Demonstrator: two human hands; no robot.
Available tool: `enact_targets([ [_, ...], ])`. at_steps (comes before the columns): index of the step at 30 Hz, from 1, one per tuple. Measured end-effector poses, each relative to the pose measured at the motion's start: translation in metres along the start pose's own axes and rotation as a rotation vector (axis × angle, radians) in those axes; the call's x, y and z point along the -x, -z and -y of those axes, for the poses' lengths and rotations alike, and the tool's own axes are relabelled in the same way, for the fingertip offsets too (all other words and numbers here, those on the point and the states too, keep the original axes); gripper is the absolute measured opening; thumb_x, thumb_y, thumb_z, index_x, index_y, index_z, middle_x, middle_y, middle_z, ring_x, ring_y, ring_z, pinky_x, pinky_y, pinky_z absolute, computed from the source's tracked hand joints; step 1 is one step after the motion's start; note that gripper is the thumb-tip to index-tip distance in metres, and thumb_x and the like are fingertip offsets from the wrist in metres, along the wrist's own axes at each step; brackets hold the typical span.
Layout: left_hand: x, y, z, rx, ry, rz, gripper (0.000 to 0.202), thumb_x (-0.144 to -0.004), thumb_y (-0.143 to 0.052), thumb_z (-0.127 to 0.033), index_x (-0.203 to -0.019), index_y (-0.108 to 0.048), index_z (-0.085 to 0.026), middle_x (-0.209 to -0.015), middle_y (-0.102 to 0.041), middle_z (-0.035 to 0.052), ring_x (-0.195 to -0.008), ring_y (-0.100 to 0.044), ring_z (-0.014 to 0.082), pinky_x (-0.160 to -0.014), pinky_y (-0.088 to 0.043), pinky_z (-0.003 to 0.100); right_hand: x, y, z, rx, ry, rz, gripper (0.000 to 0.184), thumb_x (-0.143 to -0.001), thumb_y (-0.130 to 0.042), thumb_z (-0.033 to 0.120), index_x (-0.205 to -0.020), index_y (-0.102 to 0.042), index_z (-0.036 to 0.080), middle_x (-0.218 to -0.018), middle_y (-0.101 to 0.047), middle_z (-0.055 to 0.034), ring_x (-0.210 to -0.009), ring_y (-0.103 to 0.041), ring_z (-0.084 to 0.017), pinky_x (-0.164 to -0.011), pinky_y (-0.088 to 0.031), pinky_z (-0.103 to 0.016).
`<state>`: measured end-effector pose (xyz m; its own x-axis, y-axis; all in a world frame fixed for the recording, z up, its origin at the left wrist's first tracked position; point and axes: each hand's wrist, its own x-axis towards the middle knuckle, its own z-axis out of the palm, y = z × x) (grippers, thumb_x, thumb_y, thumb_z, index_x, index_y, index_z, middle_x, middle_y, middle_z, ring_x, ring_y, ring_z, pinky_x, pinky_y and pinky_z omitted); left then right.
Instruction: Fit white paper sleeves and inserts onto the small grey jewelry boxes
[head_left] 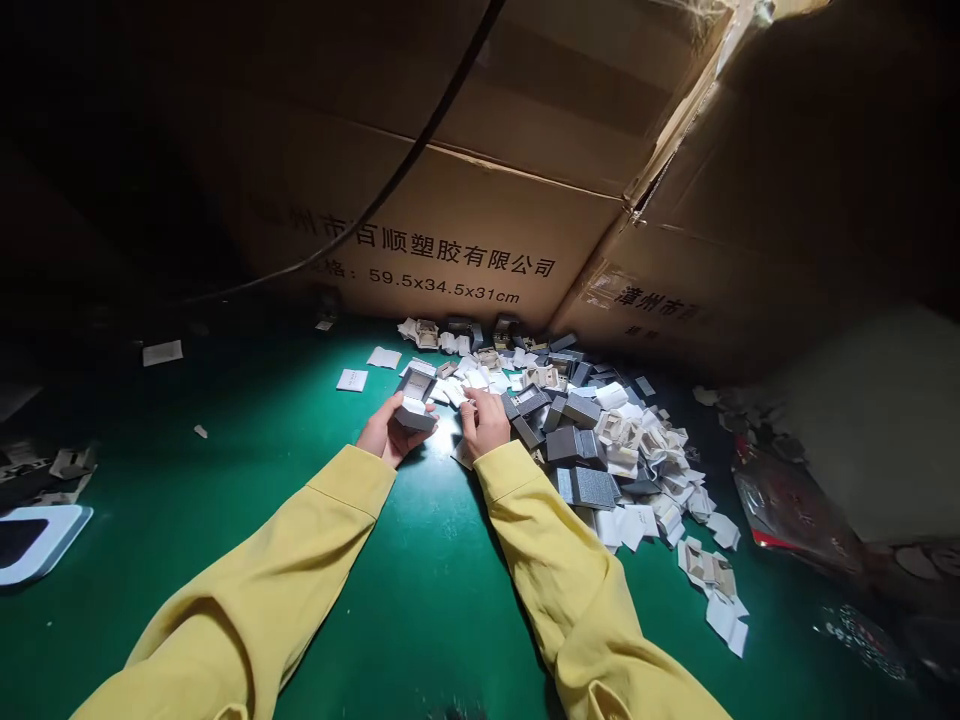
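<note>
My left hand is wrapped round a small dark grey hinged box, which stands with its lid up and a pale lining showing. Just to its right, my right hand is closed in a pinch. A small white paper slip shows at its fingertips; the fingers partly hide it. Beside and behind the right hand spreads a heap of similar dark grey boxes, mixed with white paper slips and beige box inserts.
Large cardboard cartons wall off the back of the green table, with a black cable hanging before them. A white-edged device lies at far left, a clear plastic bag at right. Loose paper slips lie behind the left hand.
</note>
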<state>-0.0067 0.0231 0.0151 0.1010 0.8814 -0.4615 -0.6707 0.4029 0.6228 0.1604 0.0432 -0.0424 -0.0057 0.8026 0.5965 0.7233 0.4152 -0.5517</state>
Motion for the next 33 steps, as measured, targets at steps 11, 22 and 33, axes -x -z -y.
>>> enact_targets([
  [11, -0.005, -0.001, -0.012, 0.131, 0.028, 0.007, 0.033, -0.096, -0.039, -0.023, -0.114, -0.058, -0.003, -0.075, -0.072, 0.0123, -0.061, -0.07, 0.0198, -0.055, -0.06, 0.027, 0.0, -0.004, -0.005, 0.302, 0.073, 0.202, 0.027, -0.089, -0.058, 0.029, -0.112, -0.069, 0.021, -0.113, -0.072, -0.008, -0.095, -0.055, -0.025, -0.081, -0.043, -0.036],
  [22, -0.005, 0.005, -0.019, 0.277, 0.083, -0.009, 0.037, -0.097, -0.038, -0.032, -0.103, -0.062, -0.005, -0.075, -0.071, 0.0104, -0.061, -0.069, 0.0173, -0.054, -0.057, 0.023, -0.006, 0.003, -0.001, -0.003, 0.252, 0.139, 0.025, -0.093, -0.049, 0.026, -0.104, -0.071, 0.022, -0.094, -0.074, -0.0062, -0.093, -0.061, -0.02, -0.086, -0.048, -0.036],
  [33, -0.009, 0.008, -0.016, 0.277, 0.117, 0.02, 0.038, -0.098, -0.037, -0.032, -0.102, -0.062, -0.004, -0.076, -0.072, 0.0119, -0.064, -0.071, 0.0181, -0.054, -0.056, 0.024, -0.093, -0.023, 0.004, 0.584, -0.4, 0.162, 0.051, -0.083, -0.065, 0.023, -0.13, -0.055, 0.008, -0.113, -0.062, -0.0275, -0.109, -0.054, -0.038, -0.087, -0.041, -0.052],
])
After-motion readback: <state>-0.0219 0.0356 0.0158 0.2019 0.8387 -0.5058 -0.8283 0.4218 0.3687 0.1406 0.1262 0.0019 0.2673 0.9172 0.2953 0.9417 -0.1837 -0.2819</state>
